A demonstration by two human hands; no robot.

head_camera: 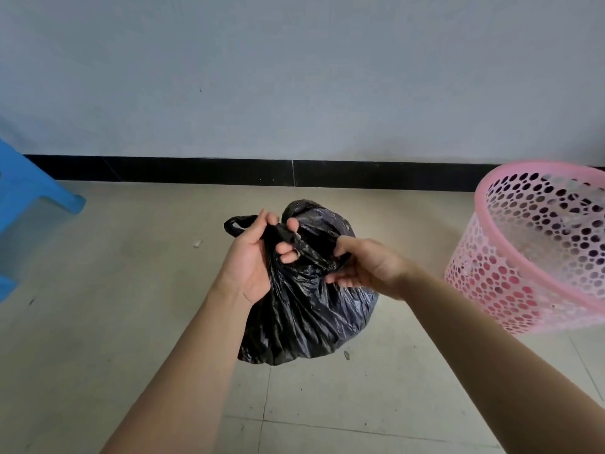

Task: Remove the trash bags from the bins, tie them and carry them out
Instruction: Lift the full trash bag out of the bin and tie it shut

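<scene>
Two bare forearms reach in from below. Left hand (253, 257) grips one twisted handle of a single black trash bag (304, 316); right hand (363, 267) pinches the other handle, fingers closed on plastic. That bag sits on the pale tiled floor (131, 322), out of its bin. One pink perforated bin (537, 257) stands tilted at right. One blue stool (29, 204) shows at left. No readable writing appears anywhere.
</scene>
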